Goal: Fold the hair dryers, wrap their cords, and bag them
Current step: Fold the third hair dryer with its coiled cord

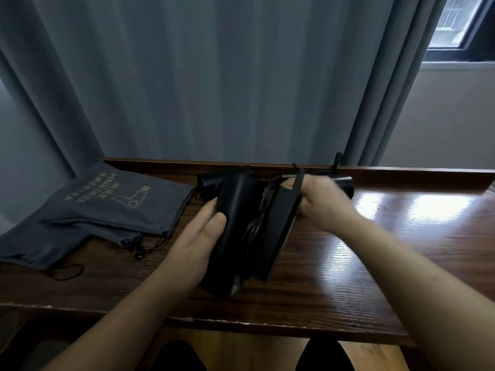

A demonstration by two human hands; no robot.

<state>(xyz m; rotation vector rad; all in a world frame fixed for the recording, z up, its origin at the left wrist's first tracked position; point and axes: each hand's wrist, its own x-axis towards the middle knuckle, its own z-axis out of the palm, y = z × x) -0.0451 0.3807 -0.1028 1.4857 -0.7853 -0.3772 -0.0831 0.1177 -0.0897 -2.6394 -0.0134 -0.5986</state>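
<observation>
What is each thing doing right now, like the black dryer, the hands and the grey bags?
Black hair dryer: folded, held above the table by both hands.
Cord: bunched against the dryer, not yet tidy.
Left hand: grips the dryer's body.
Right hand: pinches the cord.
Grey bags: lying flat, stacked, empty-looking.
Second dryer: lying on the table behind.
Curtain: drawn.

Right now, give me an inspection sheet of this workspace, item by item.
Surface: glossy dark wooden table, raised back edge.
Job's things: folded black hair dryer held above the table; other black dryers behind; grey drawstring bags stacked at left.
Clutter: nothing seen.
Hands: left hand grips the dryer's body; right hand blurred, gripping the cord.
Cables: black cord bunched against the dryer.
Surroundings: blue-grey curtain, window at upper right.
</observation>
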